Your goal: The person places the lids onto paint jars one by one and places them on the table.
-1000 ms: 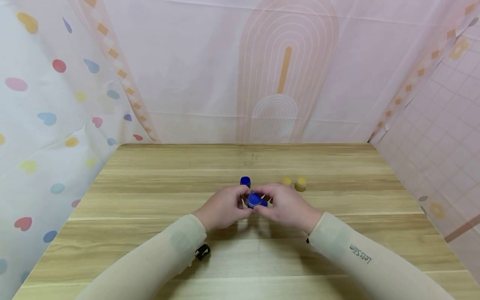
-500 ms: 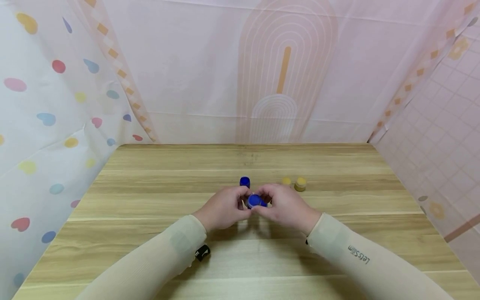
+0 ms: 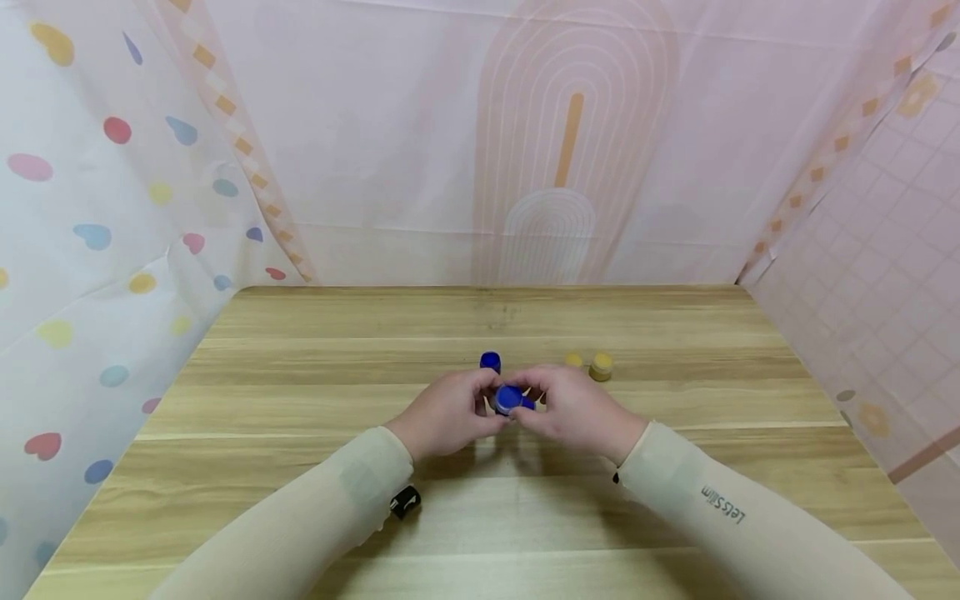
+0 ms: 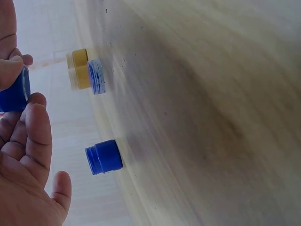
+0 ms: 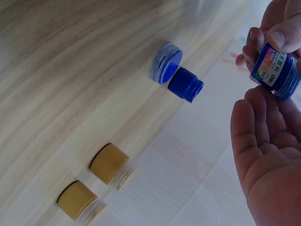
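Note:
Both hands hold one small blue paint jar point(image 3: 509, 398) just above the table, with its top turned up toward the head camera. My left hand point(image 3: 448, 412) grips it from the left with thumb and fingers. From the right, my right hand point(image 3: 573, 410) pinches it, the thumb near the top's edge. The right wrist view shows a printed label and a clear cap end on this jar point(image 5: 273, 68). Beyond the hands stands a second blue jar point(image 3: 490, 362), uncapped, with paint at its mouth. A clear, blue-smeared lid point(image 5: 162, 63) lies beside it, partly behind the right hand in the head view.
Two yellow paint jars point(image 3: 602, 367) stand close together to the right, beyond the right hand. The wooden table point(image 3: 315, 333) meets patterned cloth walls point(image 3: 390, 167) at the back and both sides. A black wrist device point(image 3: 406, 503) shows under the left sleeve.
The right hand's thumb and fingers have shifted slightly around the held jar, which tilts a little. The left hand and the standing jars stay where they were.

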Demonstrator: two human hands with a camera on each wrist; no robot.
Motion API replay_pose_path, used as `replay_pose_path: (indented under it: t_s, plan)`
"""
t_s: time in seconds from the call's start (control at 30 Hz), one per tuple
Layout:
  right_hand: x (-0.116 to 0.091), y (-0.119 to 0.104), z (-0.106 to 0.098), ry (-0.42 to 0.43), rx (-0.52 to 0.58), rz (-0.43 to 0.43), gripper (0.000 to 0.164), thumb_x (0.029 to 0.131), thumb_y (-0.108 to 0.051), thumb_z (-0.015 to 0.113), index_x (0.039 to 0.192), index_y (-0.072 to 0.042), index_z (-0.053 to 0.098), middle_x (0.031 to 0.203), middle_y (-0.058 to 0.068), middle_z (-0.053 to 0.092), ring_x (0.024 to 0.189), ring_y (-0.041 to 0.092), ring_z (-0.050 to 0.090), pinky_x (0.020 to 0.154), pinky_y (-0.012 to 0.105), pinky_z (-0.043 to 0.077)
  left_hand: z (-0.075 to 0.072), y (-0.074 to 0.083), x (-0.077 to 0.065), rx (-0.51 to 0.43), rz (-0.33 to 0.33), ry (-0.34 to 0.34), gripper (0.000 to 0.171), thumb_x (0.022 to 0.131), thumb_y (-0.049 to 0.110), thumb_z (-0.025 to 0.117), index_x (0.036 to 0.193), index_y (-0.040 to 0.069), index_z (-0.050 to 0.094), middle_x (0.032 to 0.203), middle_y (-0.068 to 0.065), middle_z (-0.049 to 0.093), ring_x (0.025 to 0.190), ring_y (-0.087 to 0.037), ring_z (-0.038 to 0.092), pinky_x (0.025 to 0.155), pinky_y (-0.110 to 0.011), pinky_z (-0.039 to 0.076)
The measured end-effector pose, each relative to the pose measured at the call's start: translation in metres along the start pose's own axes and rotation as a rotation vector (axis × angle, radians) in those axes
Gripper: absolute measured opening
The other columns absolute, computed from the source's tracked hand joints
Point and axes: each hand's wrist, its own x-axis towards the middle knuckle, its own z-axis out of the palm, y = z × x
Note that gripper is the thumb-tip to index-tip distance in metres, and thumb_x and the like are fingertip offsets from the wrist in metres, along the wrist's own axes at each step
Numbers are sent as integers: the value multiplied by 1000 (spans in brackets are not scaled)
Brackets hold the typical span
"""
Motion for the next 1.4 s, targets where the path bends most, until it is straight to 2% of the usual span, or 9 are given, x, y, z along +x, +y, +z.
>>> replay_pose_path:
  t_s: [0.2, 0.47, 0.63, 0.83, 0.9, 1.1, 1.3, 1.4]
  plan:
    - [0, -1, 2, 21, 7, 40, 25, 94, -23, 81, 114, -10, 73, 102, -1, 75, 90, 8, 67, 83, 34, 60, 0, -1, 1, 7, 2, -4, 20, 93, 20, 79, 109, 17, 68, 83, 5, 65, 71, -11, 60, 64, -27, 51]
    - [1, 0, 1, 6, 4, -11, 43, 94, -14, 78, 135, -8, 68, 124, 5, 75, 102, 14, 70, 91, 41, 61, 0, -1, 2, 20, 17, -2, 22, 92, 24, 81, 108, 17, 67, 83, 6, 65, 71, -10, 61, 63, -27, 51]
    - [0, 1, 1, 2, 15, 5, 39, 96, -16, 77, 134, -10, 70, 124, 3, 75, 103, 13, 70, 92, 41, 60, 0, 0, 2, 20, 23, -1, 22, 93, 24, 81, 109, 16, 68, 82, 6, 65, 71, -10, 61, 62, -27, 50]
    - [0, 2, 3, 17, 24, 38, 30, 94, -23, 82, 119, -10, 73, 108, 0, 76, 94, 10, 69, 86, 40, 61, 0, 1, 1, 1, 8, -16, 22, 93, 22, 79, 111, 16, 68, 84, 5, 65, 72, -12, 61, 64, -28, 51]
    - [-1, 2, 3, 18, 29, 36, 33, 94, -24, 82, 121, -9, 72, 107, 0, 76, 93, 10, 70, 85, 41, 61, 0, 1, 1, -4, 5, -17, 22, 93, 22, 79, 111, 16, 68, 85, 5, 66, 73, -12, 61, 64, -28, 52]
    - [-1, 3, 3, 12, 36, -6, 45, 95, -16, 78, 137, -6, 67, 119, 5, 76, 99, 13, 70, 88, 43, 61, -1, 1, 1, -6, 7, -11, 22, 93, 23, 81, 109, 17, 68, 83, 6, 65, 72, -12, 60, 64, -28, 51]
    - [-1, 5, 3, 12, 38, -28, 41, 95, -12, 75, 135, -8, 69, 124, 5, 75, 101, 13, 69, 90, 40, 61, -1, 1, 0, 3, 19, 3, 21, 92, 21, 81, 108, 16, 68, 81, 6, 65, 70, -11, 61, 62, -26, 50]
    - [-1, 5, 4, 23, 42, -23, 37, 95, -13, 76, 131, -8, 71, 121, 5, 76, 99, 13, 70, 89, 39, 61, -1, 2, 0, 7, 16, -1, 22, 92, 21, 80, 109, 16, 68, 83, 6, 65, 72, -11, 60, 63, -27, 51]
